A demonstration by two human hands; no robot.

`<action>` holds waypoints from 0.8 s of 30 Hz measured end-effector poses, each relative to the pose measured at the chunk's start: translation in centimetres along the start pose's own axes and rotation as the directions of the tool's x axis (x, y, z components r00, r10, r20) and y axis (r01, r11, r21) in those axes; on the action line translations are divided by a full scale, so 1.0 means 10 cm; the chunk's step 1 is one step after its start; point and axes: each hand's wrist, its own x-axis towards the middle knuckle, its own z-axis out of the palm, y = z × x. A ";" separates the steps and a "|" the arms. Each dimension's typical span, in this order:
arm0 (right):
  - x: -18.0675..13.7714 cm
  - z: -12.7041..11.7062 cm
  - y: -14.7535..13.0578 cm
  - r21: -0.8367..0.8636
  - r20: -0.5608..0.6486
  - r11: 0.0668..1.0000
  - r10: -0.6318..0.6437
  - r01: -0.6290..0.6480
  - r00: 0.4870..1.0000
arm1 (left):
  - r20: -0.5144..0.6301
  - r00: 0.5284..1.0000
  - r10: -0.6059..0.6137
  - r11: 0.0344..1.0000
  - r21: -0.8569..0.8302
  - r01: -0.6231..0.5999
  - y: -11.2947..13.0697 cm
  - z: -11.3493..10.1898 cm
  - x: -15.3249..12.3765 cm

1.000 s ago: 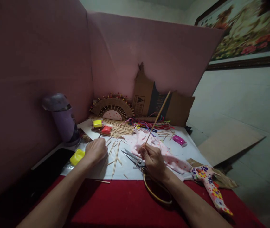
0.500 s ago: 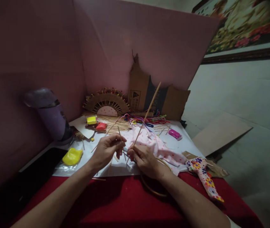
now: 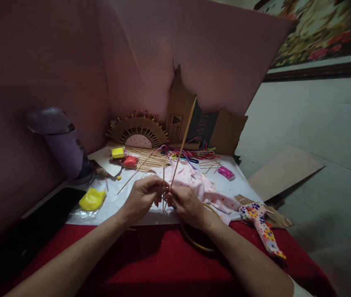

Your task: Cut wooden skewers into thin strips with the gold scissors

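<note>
My right hand [image 3: 187,204] pinches the lower end of a long thin wooden stick [image 3: 184,140] that leans up and to the right. My left hand [image 3: 143,196] meets it at the middle, its fingers pinched on a shorter stick [image 3: 163,187] held upright beside the long one. Both hands hover over a white sheet [image 3: 116,204] that lies on a red cloth [image 3: 163,264]. Just behind them lies a pink dotted fabric [image 3: 200,185]. Yellow scissor handles [image 3: 198,243] show under my right wrist.
A pile of sticks [image 3: 147,161], a cardboard fan shape [image 3: 137,131] and coloured cords [image 3: 194,154] lie at the back. Yellow [image 3: 118,152], red [image 3: 130,161], pink [image 3: 226,173] and another yellow clay piece [image 3: 92,199] sit around. A purple bottle [image 3: 64,144] stands left, a flowered glue gun [image 3: 263,229] right.
My left hand left the loose sticks on the sheet, picked up a short one and came to my right hand. The long stick has tilted more upright.
</note>
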 end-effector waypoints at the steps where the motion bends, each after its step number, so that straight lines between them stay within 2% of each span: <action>1: 0.00 0.00 0.00 0.000 -0.001 1.000 -0.002 0.002 1.000 | 0.001 1.000 0.013 1.000 -0.003 -0.013 -0.01 0.00 0.00; 6: -0.01 0.03 0.02 0.013 -0.056 1.000 -0.005 0.006 0.998 | 0.005 1.000 0.002 1.000 -0.020 -0.002 0.00 0.01 0.01; 18: 0.02 0.04 -0.02 0.048 -0.108 0.999 0.027 -0.022 0.994 | -0.100 0.994 -0.033 0.999 0.009 0.034 0.02 0.03 0.03; 24: 0.04 0.05 -0.05 0.084 -0.118 0.996 0.027 -0.017 0.993 | -0.102 0.993 -0.051 0.998 0.041 0.056 0.03 0.02 0.03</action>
